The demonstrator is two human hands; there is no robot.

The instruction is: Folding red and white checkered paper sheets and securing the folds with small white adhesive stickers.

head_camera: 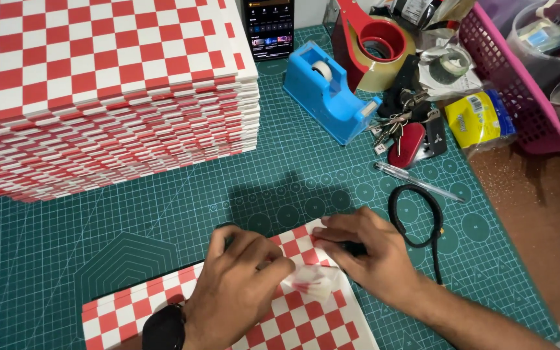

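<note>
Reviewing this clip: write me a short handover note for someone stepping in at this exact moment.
Left hand: pressing flat on the red-and-white checkered sheet lying on the green cutting mat.
Right hand: fingers at the sheet's top corner, over a small dark object, hard to identify.
A crumpled bit of clear film lies between the hands.
Tall stack of checkered sheets sits at far left; blue tape dispenser beyond the hands.
No tape visible on the sheet.

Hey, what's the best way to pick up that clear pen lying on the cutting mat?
Pinch the clear pen around mid-barrel, coming straight down from above. It lies flat and slanted on the green cutting mat, with bare mat on both long sides there. Its lower end sits close to the black cord loop, and the bunch of keys crowds the upper end, so the middle looks easiest.
</note>
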